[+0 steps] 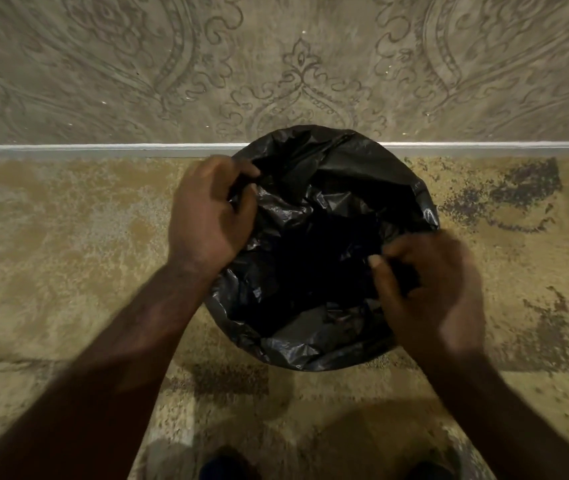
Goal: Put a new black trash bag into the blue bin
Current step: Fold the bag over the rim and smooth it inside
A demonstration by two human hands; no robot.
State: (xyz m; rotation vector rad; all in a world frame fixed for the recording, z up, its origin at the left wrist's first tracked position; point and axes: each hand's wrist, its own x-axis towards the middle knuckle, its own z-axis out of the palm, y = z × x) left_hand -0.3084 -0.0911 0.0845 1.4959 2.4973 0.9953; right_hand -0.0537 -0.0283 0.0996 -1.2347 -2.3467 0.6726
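Two dark shoe tips (328,467) show at the bottom edge, on a mottled tan carpet (68,254). Above them both bare forearms reach forward to a black trash bag (310,202) that is spread open over a round bin; the bag hides the bin completely, so its colour cannot be seen. The left hand (207,216) pinches the bag's edge at the far left of the rim. The right hand (428,289), blurred, is closed on a fold of plastic at the near right. The hands are well apart. Behind the bin, a pale strip (103,147) borders a patterned surface (137,64).
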